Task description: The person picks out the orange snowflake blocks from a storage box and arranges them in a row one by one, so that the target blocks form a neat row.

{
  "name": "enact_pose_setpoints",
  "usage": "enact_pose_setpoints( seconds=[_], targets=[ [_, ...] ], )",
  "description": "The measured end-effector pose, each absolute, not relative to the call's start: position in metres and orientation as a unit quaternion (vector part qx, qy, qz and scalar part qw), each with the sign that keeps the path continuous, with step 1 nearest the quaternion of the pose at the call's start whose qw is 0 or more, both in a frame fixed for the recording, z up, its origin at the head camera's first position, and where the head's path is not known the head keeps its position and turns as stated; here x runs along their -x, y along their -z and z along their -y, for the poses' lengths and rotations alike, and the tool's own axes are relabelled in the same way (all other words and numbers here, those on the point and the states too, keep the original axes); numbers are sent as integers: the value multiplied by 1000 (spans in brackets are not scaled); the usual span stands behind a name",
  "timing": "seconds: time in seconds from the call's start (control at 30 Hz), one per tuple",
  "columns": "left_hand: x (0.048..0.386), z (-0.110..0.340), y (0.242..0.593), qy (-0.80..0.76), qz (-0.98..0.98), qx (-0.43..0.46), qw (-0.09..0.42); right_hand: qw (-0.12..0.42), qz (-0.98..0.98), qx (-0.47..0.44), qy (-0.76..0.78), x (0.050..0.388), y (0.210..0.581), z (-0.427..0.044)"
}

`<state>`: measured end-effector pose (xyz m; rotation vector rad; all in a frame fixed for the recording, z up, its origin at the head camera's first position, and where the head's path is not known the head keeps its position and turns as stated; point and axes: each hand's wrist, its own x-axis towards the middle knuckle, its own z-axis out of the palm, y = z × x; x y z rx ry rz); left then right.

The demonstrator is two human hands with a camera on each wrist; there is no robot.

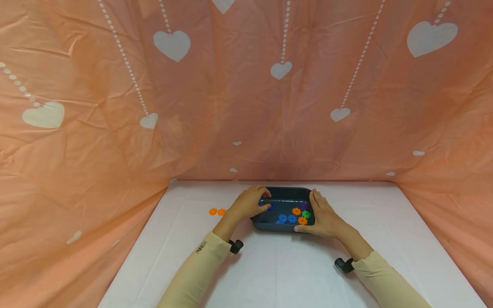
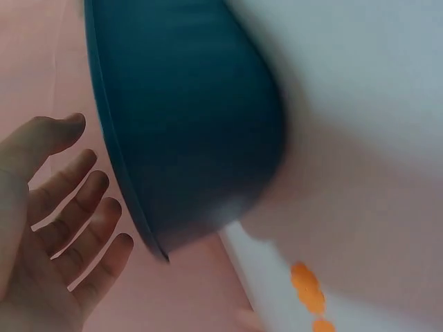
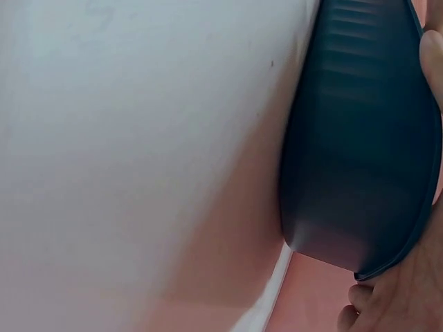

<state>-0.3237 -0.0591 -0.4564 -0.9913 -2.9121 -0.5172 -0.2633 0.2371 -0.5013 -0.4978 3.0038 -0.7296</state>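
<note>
A dark blue-grey plastic tray (image 1: 283, 227) stands on the white-covered table. Inside it lie several flower-shaped plastic pieces: orange (image 1: 296, 211), green (image 1: 306, 214), blue (image 1: 292, 218) and purple (image 1: 304, 206). My left hand (image 1: 249, 202) hovers at the tray's left rim, fingers loosely bent. The left wrist view shows that hand (image 2: 66, 221) with fingers spread and nothing held. A dark blue piece (image 1: 271, 207) lies near its thumb. My right hand (image 1: 325, 216) holds the tray's right end, thumb along the front rim, fingers at the far right side.
Left of the tray, two orange flower pieces (image 1: 217, 211) lie on the table (image 1: 269, 273). An orange cloth with white hearts (image 1: 250, 107) hangs behind and at both sides. Black wrist cameras (image 1: 236, 247) sit at both cuffs.
</note>
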Motion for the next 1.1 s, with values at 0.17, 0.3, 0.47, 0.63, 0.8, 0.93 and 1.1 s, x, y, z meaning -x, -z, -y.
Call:
enact_pose_setpoints(
  seconds=[0.17, 0.3, 0.47, 0.63, 0.8, 0.93, 1.1],
  targets=[
    [325, 38, 456, 150, 934, 325, 4, 6, -960, 155, 231, 264, 501, -239],
    [326, 23, 456, 142, 936, 322, -10, 6, -961, 154, 230, 265, 502, -239],
    [327, 8, 461, 127, 940, 314, -30, 8, -960, 155, 234, 263, 503, -239],
    [329, -4, 467, 120, 942, 310, -43, 9, -958, 158, 238, 261, 501, -239],
    [332, -14, 471, 110, 944, 307, -48, 5, -958, 161, 235, 262, 501, -239],
    [336, -20, 475, 109, 943, 308, -58, 3, -959, 161, 234, 263, 501, -240],
    [340, -26, 480, 101, 943, 309, -74, 4, -958, 164, 234, 264, 502, -239]
  ],
)
